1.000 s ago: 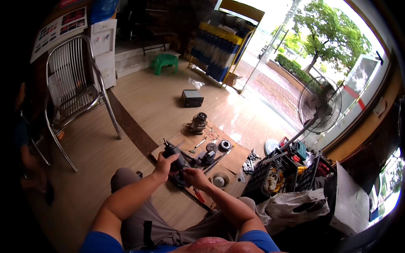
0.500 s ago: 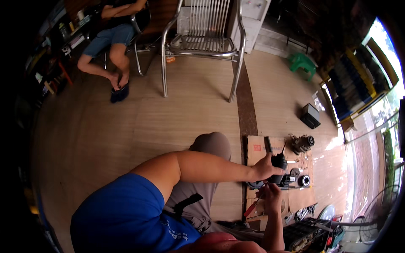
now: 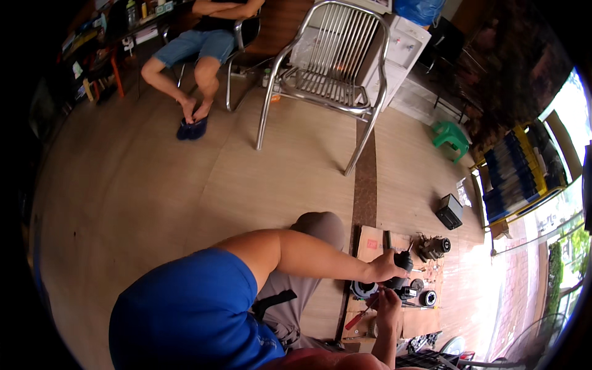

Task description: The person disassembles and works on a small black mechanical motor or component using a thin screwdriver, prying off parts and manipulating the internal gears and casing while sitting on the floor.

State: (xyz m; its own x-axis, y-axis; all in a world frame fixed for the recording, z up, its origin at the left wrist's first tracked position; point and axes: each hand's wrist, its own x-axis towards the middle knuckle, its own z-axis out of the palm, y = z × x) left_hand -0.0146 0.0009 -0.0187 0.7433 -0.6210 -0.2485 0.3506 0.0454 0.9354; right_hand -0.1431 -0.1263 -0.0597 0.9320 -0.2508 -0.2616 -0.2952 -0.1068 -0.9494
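Note:
My left hand (image 3: 383, 269) is wrapped around a black cylindrical motor-like part (image 3: 404, 262), above a cardboard sheet on the floor. Just below it, my right hand (image 3: 388, 302) has its fingers closed, close to the lower end of that part. A screwdriver with a red handle (image 3: 354, 321) slants out of the right hand toward the lower left, its shaft running up to the fingertips. Beside the left wrist lies a dark round part (image 3: 364, 289). What the right fingertips touch is too small to make out.
The cardboard (image 3: 419, 322) bears a black ring-shaped part (image 3: 428, 298) and a bulky metal assembly (image 3: 433, 247). Farther off are a black box (image 3: 450, 211), a green stool (image 3: 451, 139) and a metal chair (image 3: 327, 80). A seated person (image 3: 200, 49) has folded arms.
The whole view has shifted and tilted, so the chair and cardboard sit lower in it. Both hands stay at the black part, with the screwdriver still slanting from the right hand.

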